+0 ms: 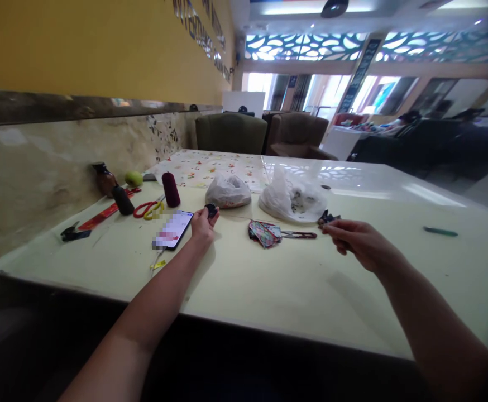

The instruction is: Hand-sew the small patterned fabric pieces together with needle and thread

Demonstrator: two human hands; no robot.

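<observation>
Between the fingers of my left hand is a small dark round piece, held just beyond the right edge of a lit phone. My right hand pinches a small dark, ragged-edged piece above the table. Its exact kind is too small to make out. A folded patterned cloth and a pair of thread snips lie between my hands, the snips' blades touching the cloth. Behind them sit two white plastic bags, one on the left and a looser one on the right.
On the left are scissors, a maroon thread cone, a dark thread cone, a green fruit and a red strip by the wall. A green pen-like stick lies right. Armchairs stand behind the table.
</observation>
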